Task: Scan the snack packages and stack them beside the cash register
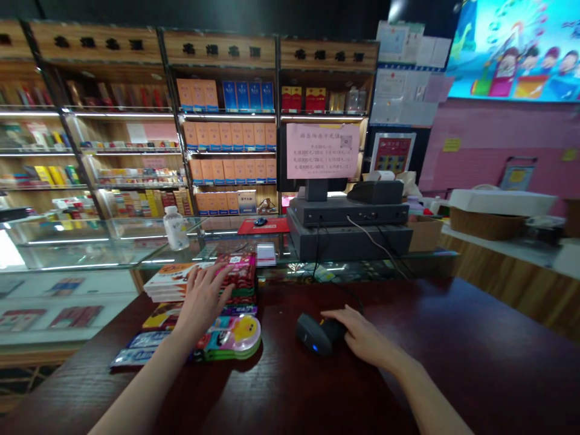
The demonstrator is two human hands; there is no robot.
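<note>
We are keeping two places occupied at once: our left hand (203, 296) is hovering over or resting on the stacked goods, and our right hand (362, 335) is gripping the barcode scanner (312, 335) by its handle. The left fingers are spreading loosely, gaps showing between them, and seem to be holding nothing; whether the tips are touching the packs, we cannot tell. The right fingers are curling around the handle, though the undersides are hiding from us. The scanner is sitting low over the dark table (290, 393), its blue light glowing, just right of the goods. Beneath and around the left hand, white-and-orange boxes (165, 281) are lying beside red packs (243, 272), with duck-printed packs (244, 332) and blue-and-white packets (138, 349) lying nearer us. In our judgement, we are dealing with the step of choosing or steadying an item; the next move is calling for narrowing the left fingers on one pack while keeping the scanner's head pointing clear of the other hand.
</note>
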